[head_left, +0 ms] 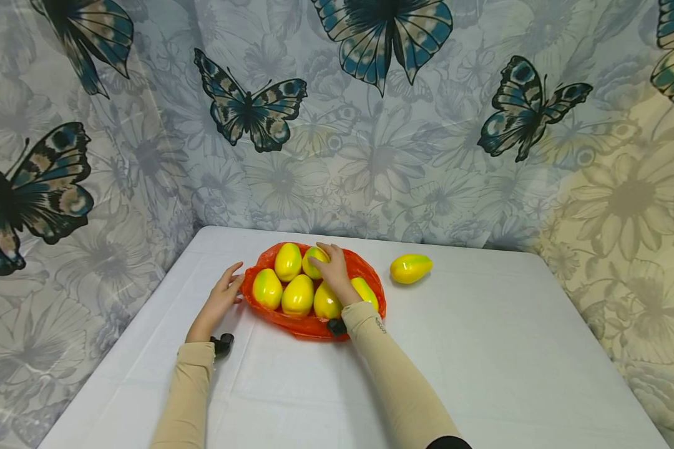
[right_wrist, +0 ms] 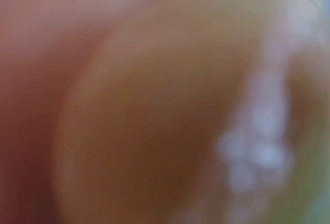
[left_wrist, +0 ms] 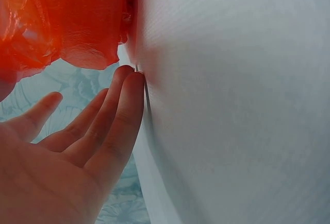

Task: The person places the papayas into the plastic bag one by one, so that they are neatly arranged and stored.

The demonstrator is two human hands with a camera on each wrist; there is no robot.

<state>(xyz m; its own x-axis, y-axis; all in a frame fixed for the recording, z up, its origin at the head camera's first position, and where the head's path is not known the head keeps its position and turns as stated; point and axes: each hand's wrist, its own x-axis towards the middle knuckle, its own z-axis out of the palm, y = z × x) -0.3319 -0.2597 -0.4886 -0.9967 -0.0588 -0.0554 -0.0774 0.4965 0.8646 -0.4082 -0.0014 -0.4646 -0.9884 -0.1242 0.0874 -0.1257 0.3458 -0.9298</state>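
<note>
Several glossy yellow-green mangoes (head_left: 297,295) lie together in a red plastic bag (head_left: 292,325) that is spread wide on the table. My right hand (head_left: 337,274) reaches over the bag and grips a mango (head_left: 315,262) at its back middle, thumb and fingers on either side. In the right wrist view, a blurred rounded mango (right_wrist: 154,121) fills most of the picture. At the bag's left edge is my left hand (head_left: 223,297), fingers extended. The left wrist view shows the fingers (left_wrist: 116,131) just beside the red plastic; whether they touch it I cannot tell.
One more mango (head_left: 410,269) lies alone on the table, right of the bag. A white cloth covers the table (head_left: 483,349). Behind it hangs a patterned curtain (head_left: 371,168) with butterflies and flowers, close to the far table edge.
</note>
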